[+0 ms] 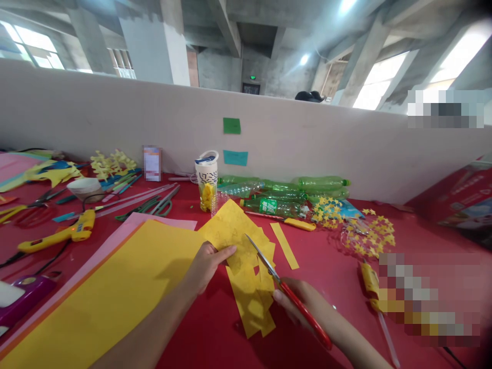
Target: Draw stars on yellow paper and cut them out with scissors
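My left hand (205, 262) pinches a yellow sheet of paper (230, 221) between thumb and fingers, holding it above the red table. Faint pencil outlines show on the sheet, and its right edge is cut unevenly. In my right hand (296, 296) is a pair of scissors (307, 312) with red handles. Their blades point up and left across the sheet's right part and look nearly closed. Below the sheet lie cut yellow paper pieces (246, 312), partly overlapping. A narrow yellow strip (284, 246) rests to the right.
Large yellow sheets (134, 271) lie at left over orange and pink ones. Green plastic bottles (280, 185), a cup (206, 179) and a yellow box cutter (300, 224) are behind. Glue guns (82, 225) lie at both sides. Yellow stars (372, 236) stand right, before a white partition (307, 138).
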`<state>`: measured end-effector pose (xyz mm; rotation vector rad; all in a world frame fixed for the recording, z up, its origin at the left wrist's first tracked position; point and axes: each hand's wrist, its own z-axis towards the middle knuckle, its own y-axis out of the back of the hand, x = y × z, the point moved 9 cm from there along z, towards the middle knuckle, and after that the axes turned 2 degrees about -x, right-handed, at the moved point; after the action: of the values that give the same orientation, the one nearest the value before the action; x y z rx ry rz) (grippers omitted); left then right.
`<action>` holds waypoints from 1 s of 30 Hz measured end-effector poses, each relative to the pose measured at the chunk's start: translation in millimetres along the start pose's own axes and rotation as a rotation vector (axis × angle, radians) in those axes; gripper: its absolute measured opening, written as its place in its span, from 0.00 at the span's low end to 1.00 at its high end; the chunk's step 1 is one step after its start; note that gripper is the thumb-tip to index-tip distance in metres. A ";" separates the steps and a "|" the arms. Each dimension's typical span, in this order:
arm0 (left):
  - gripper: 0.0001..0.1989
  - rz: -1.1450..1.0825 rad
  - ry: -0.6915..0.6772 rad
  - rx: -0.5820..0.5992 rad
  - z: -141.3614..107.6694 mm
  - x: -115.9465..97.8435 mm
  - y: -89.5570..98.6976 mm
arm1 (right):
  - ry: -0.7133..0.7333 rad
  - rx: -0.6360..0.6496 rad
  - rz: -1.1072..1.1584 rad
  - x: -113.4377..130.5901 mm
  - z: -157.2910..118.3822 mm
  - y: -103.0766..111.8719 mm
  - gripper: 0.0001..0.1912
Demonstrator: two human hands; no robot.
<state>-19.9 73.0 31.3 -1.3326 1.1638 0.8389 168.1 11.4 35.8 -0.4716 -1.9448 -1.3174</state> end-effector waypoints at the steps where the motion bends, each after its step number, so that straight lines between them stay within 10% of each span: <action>1: 0.15 0.001 -0.003 -0.009 -0.1 -0.3 0.7 | 0.003 -0.004 -0.003 0.4 0.0 0.2 0.20; 30: 0.17 -0.081 0.042 0.010 -9.4 -1.1 -10.7 | -0.084 0.062 0.140 6.3 -3.5 -11.0 0.22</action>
<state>-11.4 62.7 36.6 -1.3859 1.1379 0.7495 158.0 3.2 34.2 -0.6296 -1.9763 -1.1627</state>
